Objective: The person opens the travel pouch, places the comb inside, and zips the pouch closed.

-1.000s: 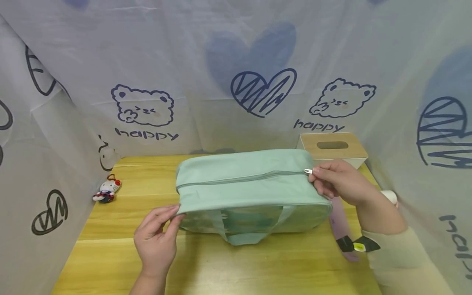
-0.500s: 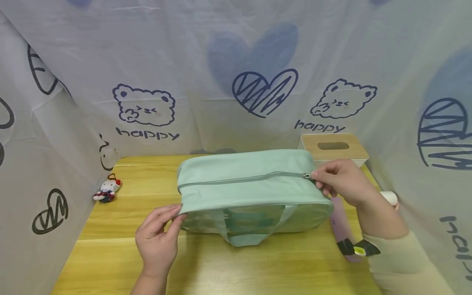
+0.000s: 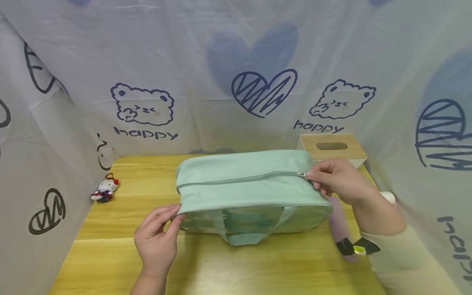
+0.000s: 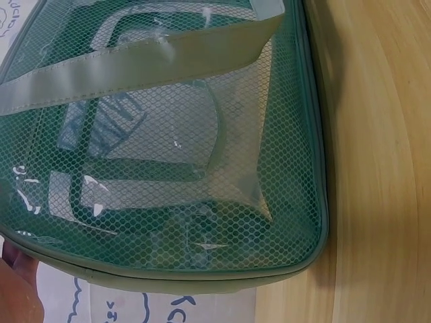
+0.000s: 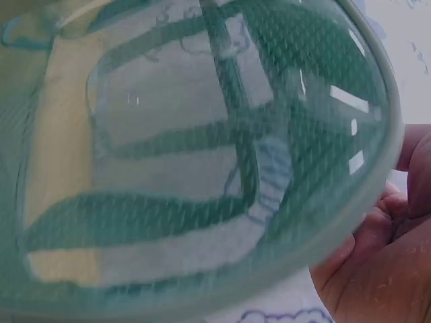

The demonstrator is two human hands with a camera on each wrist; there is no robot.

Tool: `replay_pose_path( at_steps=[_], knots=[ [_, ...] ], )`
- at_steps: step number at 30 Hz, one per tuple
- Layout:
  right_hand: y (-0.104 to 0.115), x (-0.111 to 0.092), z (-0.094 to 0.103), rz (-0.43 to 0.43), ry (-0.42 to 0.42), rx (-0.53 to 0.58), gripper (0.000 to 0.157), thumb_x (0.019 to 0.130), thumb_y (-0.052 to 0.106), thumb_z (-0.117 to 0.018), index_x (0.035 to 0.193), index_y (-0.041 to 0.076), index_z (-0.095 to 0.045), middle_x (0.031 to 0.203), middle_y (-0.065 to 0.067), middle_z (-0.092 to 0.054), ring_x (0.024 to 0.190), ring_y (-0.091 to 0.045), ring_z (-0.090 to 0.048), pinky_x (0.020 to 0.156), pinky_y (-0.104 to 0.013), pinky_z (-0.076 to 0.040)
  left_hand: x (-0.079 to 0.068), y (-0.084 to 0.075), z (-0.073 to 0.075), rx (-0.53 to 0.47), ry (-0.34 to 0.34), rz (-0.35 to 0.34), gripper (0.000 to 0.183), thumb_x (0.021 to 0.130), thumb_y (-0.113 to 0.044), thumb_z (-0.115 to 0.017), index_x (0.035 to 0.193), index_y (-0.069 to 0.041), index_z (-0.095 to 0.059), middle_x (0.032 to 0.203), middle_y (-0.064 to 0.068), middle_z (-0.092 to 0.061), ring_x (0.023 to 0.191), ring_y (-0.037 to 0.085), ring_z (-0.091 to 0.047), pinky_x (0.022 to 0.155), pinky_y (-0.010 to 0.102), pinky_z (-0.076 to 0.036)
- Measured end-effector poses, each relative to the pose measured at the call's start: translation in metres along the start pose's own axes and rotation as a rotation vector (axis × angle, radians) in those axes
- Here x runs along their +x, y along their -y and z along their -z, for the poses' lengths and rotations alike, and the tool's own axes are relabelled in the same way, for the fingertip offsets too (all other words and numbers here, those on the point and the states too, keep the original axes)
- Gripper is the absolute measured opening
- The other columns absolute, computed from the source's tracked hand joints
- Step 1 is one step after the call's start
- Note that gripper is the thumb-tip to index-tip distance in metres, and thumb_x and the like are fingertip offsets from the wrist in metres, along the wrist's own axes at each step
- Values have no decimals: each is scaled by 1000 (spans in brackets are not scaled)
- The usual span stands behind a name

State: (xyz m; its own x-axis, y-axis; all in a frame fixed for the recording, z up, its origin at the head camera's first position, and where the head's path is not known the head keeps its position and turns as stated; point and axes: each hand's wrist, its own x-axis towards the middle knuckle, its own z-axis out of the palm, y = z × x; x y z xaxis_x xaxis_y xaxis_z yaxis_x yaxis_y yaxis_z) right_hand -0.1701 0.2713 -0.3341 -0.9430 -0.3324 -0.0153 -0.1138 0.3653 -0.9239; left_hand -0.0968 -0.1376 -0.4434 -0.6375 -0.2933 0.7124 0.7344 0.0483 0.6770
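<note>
A mint-green bag (image 3: 243, 192) with clear mesh-patterned sides stands on the wooden table. Its zipper runs along the top, and a fabric handle (image 3: 245, 239) hangs down the front. At the zipper's right end, my right hand (image 3: 341, 180) pinches the metal zipper pull (image 3: 301, 175) between thumb and forefinger. My left hand (image 3: 158, 233) pinches the bag's front left corner. The left wrist view shows the see-through side panel (image 4: 168, 229) close up, with part of the hand (image 4: 20, 296) at the lower left. Curled fingers (image 5: 384, 262) show beside the bag in the right wrist view.
Behind the bag's right end stands a tissue box (image 3: 333, 147) with a wooden lid. A long purple object (image 3: 339, 223) lies to the right, near a white rounded object (image 3: 389, 198). A white cat plush keychain (image 3: 106, 189) sits at the left edge. Printed curtains (image 3: 206, 102) enclose the table.
The zipper pull, raised a second ago, now lies flatter, and its slider is slightly farther left with my right hand. My left hand has kept its hold on the corner.
</note>
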Motion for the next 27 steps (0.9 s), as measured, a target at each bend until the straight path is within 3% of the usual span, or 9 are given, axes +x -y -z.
replay_pose_path(
  at_steps=[5, 12, 27],
  knots=[
    [14, 7, -10, -15, 12, -28, 23, 105, 6, -64, 89, -11, -67, 67, 0, -60, 53, -9, -51, 50, -23, -50, 0, 0, -1, -9, -2, 7, 26, 77, 27, -78, 101, 15, -77, 105, 13, -77, 101, 20, -75, 92, 31, -61],
    [32, 15, -21, -40, -7, -73, 26, 104, 9, -66, 83, -6, -67, 64, -1, -57, 50, -11, -45, 47, -23, -41, 0, 0, -1, -22, -9, 5, 24, 78, 25, -79, 100, 16, -76, 105, 13, -78, 101, 21, -75, 91, 31, -61],
    [53, 32, -35, -105, 88, -132, 37, 104, 19, -68, 70, 8, -59, 58, 0, -48, 48, -12, -36, 47, -25, -29, -2, -1, -3, -8, -47, 6, 22, 76, 26, -80, 97, 21, -73, 104, 14, -78, 101, 20, -76, 92, 33, -60]
  ],
)
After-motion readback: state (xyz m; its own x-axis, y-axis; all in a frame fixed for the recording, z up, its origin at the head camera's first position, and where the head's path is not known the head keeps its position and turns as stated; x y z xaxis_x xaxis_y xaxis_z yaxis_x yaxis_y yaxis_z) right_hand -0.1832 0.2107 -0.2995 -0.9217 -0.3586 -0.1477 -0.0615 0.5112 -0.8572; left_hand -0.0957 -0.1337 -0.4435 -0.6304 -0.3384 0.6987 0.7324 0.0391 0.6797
